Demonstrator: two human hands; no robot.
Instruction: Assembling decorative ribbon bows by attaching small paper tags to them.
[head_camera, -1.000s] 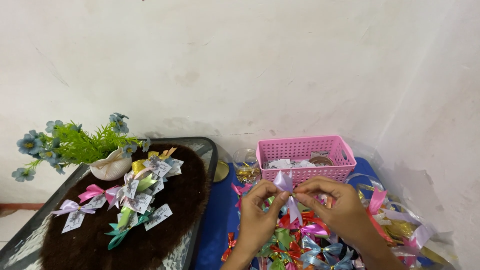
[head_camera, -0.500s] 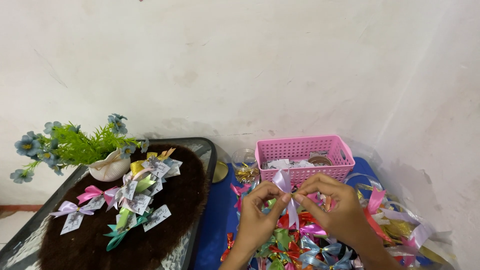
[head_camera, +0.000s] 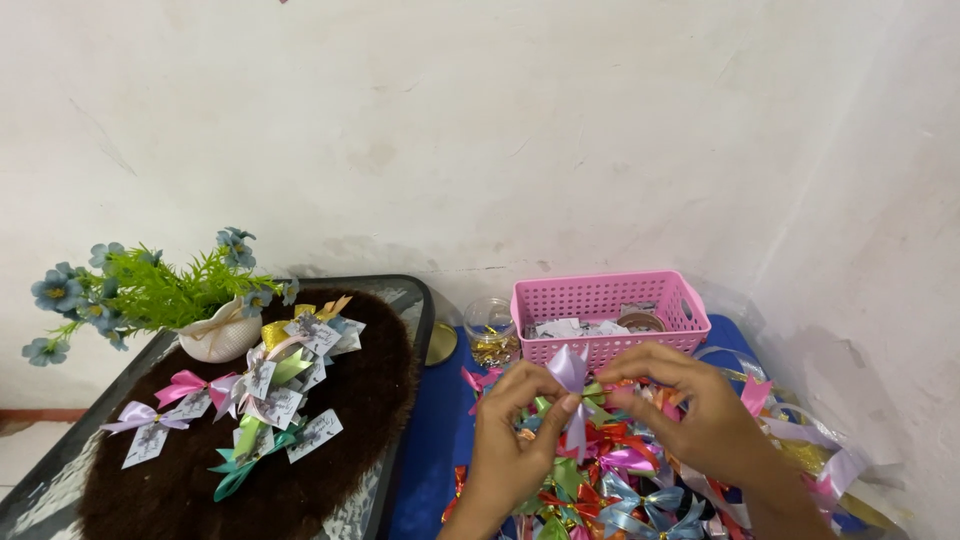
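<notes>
**Lilac bow pinched in mid-air, easy to undo**

Held above the heap of bows (head_camera: 610, 480) on the blue cloth (head_camera: 435, 440), just in front of the pink basket (head_camera: 605, 310): a lilac bow (head_camera: 572, 385). Left hand (head_camera: 510, 440) grasping its knot between thumb and fingers; right hand (head_camera: 690, 405) pinching the same spot from the other side. Loops up, tail hanging straight down, long axis upright. Likely risks: knot slipping loose under uneven pulling, or bow dropping and getting lost among the others.

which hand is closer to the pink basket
Right. The right hand sits just in front of the pink basket, nearly under its front wall. The left hand is lower and further to the left.
</notes>
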